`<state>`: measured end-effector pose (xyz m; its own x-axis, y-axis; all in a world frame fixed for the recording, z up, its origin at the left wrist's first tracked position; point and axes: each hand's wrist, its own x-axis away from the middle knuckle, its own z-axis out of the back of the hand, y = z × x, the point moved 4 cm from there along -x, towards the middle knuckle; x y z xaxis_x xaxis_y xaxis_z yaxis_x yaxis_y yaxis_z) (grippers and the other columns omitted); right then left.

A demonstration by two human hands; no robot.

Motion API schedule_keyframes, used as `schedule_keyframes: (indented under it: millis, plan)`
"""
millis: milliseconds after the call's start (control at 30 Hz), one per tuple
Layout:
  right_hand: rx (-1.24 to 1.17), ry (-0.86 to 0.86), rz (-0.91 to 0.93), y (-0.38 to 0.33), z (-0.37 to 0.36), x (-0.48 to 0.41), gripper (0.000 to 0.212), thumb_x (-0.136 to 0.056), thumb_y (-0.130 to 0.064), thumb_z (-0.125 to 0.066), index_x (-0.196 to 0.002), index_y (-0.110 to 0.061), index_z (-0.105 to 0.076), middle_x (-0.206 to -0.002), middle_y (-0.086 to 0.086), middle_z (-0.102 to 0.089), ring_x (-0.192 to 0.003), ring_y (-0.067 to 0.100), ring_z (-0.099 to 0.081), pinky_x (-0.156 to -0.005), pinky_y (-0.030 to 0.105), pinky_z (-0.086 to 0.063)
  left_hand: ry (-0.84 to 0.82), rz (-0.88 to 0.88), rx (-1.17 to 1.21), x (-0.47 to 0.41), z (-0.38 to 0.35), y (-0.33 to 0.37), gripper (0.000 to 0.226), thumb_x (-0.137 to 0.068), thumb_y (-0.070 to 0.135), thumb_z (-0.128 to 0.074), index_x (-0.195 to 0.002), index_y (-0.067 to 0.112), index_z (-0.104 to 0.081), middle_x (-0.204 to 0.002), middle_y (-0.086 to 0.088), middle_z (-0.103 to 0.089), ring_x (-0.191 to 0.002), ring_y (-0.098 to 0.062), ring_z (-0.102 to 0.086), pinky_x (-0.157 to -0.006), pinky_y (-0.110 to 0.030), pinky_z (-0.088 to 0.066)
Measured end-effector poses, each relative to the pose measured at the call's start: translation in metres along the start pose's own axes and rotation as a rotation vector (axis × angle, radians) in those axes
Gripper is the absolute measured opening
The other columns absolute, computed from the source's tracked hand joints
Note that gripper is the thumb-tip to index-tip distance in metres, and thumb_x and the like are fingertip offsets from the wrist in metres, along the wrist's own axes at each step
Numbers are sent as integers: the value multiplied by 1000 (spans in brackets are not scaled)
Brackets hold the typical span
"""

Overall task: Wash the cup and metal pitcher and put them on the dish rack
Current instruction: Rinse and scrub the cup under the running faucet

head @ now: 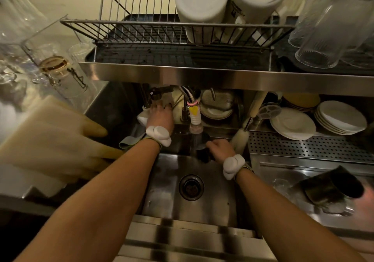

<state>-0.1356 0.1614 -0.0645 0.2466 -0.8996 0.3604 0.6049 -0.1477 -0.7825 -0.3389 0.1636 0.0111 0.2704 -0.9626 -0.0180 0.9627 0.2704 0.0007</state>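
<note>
1. Noted at far left: glass jars [60,73] crowded on the bench, and a pale cutting board [50,138] nearer, its corner reaching over the edge of the sink [166,180]. Judged liable to be knocked by the left forearm, which passes just beside it.
2. Found the left hand [159,116] stretched to the far wall of the sink, at the tap lever [162,90], with a white cloth [142,118] just beside. Cannot tell whether the fingers grip the lever or only rest there. Too hard a turn would mean splashing out of the sink.
3. Observed the dish rack [141,31] on the shelf above the sink. Bare wire at its left; right part taken by two upturned white containers [202,4]. Flagged the shelf's steel front edge as the obstacle to any lift from sink to rack: likely to be struck by a wet item.
4. Located the cup [202,153], a dark vessel, low in the sink under the tap nozzle [195,120], with what looks like a stream falling on it. Found the right hand [219,147] curled round its side. Wet grip: a slip would send it toward the drain [191,189].
5. Noted a bottle brush [240,136] leaning just right of that hand; easily toppled.
6. Recorded stacked plates [293,124] under the shelf at right, upturned glasses [323,29] above, and the metal pitcher [332,189] on its side on the near right bench, well apart from the sink. Judged unwashed and free to roll.
</note>
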Motion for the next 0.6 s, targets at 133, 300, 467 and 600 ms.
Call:
schedule_keyframes:
  millis: [133, 300, 467, 600]
  plan:
    - [-52, 8, -28, -4, -2, 2, 39, -91, -29, -52, -57, -10, -51, -71, 16, -54, -69, 26, -52, -67, 35, -39, -16, -49, 90, 18, -7, -7, 28, -91, 11, -43, -113, 7, -60, -114, -18, -62, -101, -38, -61, -76, -41, -52]
    - [-35, -3, -64, -1, -8, 6, 37, -91, -28, -51, -58, -12, -47, -70, 14, -51, -69, 25, -51, -67, 35, -37, -125, -49, 44, 33, -7, -4, 26, -92, 16, -48, -112, 8, -63, -110, -17, -67, -99, -38, -64, -68, -35, -41]
    - [-61, 7, -76, -9, -13, 5, 34, -91, -28, -53, -63, -8, -52, -69, 13, -52, -68, 24, -50, -67, 35, -38, -129, -72, -41, 38, -7, -1, 26, -96, 20, -45, -111, 8, -61, -115, -17, -64, -104, -37, -62, -71, -34, -41]
    - [-77, 55, -69, -14, -12, 8, 38, -92, -27, -51, -58, -10, -48, -68, 12, -52, -65, 23, -49, -67, 35, -37, -137, -71, -56, 39, -5, -2, 27, -96, 19, -44, -113, 6, -60, -116, -18, -64, -105, -37, -62, -73, -35, -42]
